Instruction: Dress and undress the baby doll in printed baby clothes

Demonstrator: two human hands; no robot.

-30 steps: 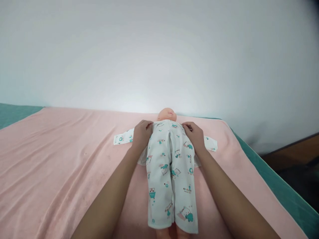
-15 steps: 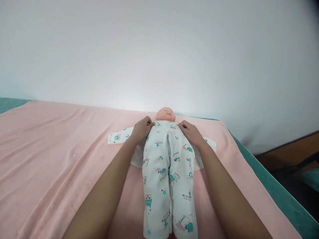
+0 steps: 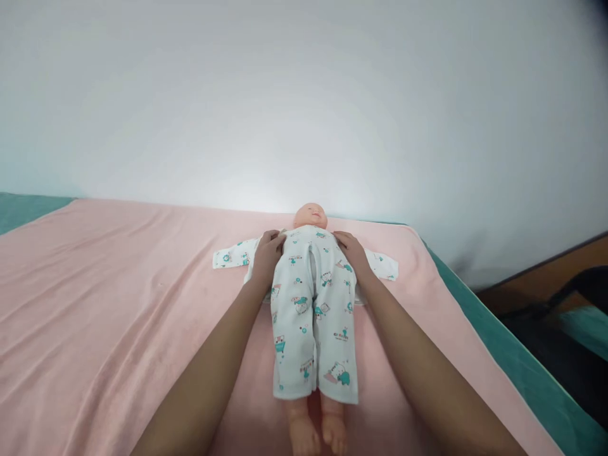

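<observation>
A baby doll [image 3: 311, 215] lies on its back, its head toward the wall and its bare feet toward me. White printed baby trousers [image 3: 293, 316] lie along its front, with the waist up by its chin and the legs ending above its feet. Beneath them, a matching baby shirt [image 3: 232, 256] spreads its sleeves to both sides. My left hand [image 3: 268, 256] has closed fingers at the left edge of the trousers' waist. At the right edge, my right hand [image 3: 352, 253] grips the cloth in the same way. Parts of both fingertips are hidden.
A pink blanket [image 3: 118, 285] with creases covers the green surface [image 3: 494, 335], whose right edge slopes toward me. Behind the doll rises a pale wall [image 3: 304, 95]. Dark and brown items stand beyond the right edge.
Both hands and the trousers appear slightly lower and flatter against the doll. The trouser legs have drawn up in view, and the doll's feet now show. The camera view has shifted a little.
</observation>
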